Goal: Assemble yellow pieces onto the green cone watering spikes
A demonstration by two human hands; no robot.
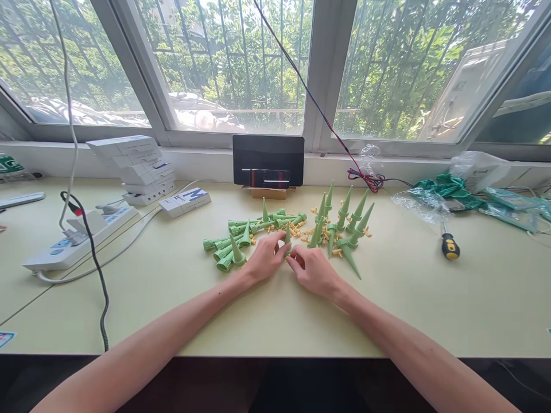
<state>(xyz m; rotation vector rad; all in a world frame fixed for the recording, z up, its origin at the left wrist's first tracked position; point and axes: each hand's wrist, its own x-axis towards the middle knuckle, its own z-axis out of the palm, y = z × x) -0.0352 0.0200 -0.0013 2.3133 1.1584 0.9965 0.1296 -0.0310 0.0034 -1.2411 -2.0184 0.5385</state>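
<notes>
My left hand (264, 256) is closed around a green plastic cone-shaped spike (288, 234), its tip pointing up. Close beside it, my right hand (313, 269) pinches at the base of that spike. Whatever lies between the right fingertips is hidden. Left of my hands lie several green tubes (224, 252), with more cones (236, 252) standing among them. Small yellow valve-like pieces (297, 229) are scattered behind my fingers. To the right, several green spikes (343, 211) stand upright with yellow pieces at some bases, and one spike (350, 261) points toward me.
A black tablet (267, 152) and a phone (270, 179) lean at the back. White boxes (142, 166) are stacked back left, near a power strip (81, 238) with cables. A yellow-black screwdriver (450, 246) and clear plastic wrapping (419, 203) lie at right.
</notes>
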